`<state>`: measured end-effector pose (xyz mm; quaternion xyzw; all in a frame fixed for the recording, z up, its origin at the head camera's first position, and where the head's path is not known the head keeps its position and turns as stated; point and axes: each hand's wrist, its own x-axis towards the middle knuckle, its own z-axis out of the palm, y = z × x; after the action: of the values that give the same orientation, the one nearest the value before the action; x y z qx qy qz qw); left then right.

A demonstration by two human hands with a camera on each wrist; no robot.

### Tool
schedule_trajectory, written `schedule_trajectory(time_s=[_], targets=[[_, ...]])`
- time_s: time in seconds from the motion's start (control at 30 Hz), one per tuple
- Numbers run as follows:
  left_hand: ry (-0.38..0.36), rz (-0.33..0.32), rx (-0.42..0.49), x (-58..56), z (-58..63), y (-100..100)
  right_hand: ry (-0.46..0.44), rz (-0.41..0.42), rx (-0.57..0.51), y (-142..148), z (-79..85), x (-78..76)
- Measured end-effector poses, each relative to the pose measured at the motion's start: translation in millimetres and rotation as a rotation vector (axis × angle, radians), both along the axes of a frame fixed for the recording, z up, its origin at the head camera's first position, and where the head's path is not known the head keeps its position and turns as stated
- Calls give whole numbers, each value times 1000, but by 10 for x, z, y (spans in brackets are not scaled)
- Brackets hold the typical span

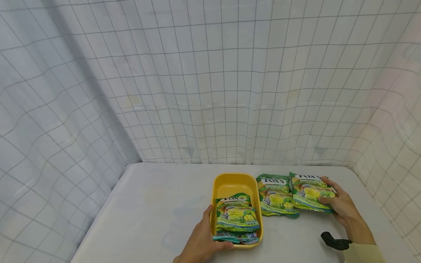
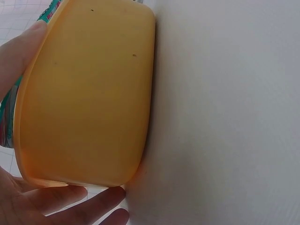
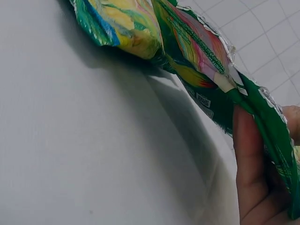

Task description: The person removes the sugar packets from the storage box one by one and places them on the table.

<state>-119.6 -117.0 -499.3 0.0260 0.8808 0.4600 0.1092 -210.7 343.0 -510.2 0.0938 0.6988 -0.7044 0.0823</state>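
My left hand (image 1: pixel 200 237) grips a yellow plastic container (image 1: pixel 231 179) at its near left corner. The thumb lies along the near rim and the fingers press the left side. Inside the container lie a green FOX'S Spring Tea candy packet (image 1: pixel 236 215) and, at the near end, a teal packet (image 1: pixel 236 238) partly covered by it. My right hand (image 1: pixel 343 204) pinches another green candy packet (image 1: pixel 307 195) by its right edge. In the right wrist view, that packet (image 3: pixel 201 51) is between the fingers and thumb, tilted above the table.
Between the container and the right hand's packet, a further green candy packet (image 1: pixel 274 193) lies flat on the white table (image 1: pixel 154 204). Its right edge meets the held packet. White curtains with a dark grid (image 1: pixel 210 91) hang behind the table and at both sides.
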Motion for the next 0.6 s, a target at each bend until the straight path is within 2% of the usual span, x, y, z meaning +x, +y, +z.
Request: schedule_trajectory(time_s=[0.27,0.6], targets=[[-8,-3,4,-8,17,4,-21,36,132,35,-98,9],[-7,-2,0,-4,25,9,-53,43,81,58,-141,8]])
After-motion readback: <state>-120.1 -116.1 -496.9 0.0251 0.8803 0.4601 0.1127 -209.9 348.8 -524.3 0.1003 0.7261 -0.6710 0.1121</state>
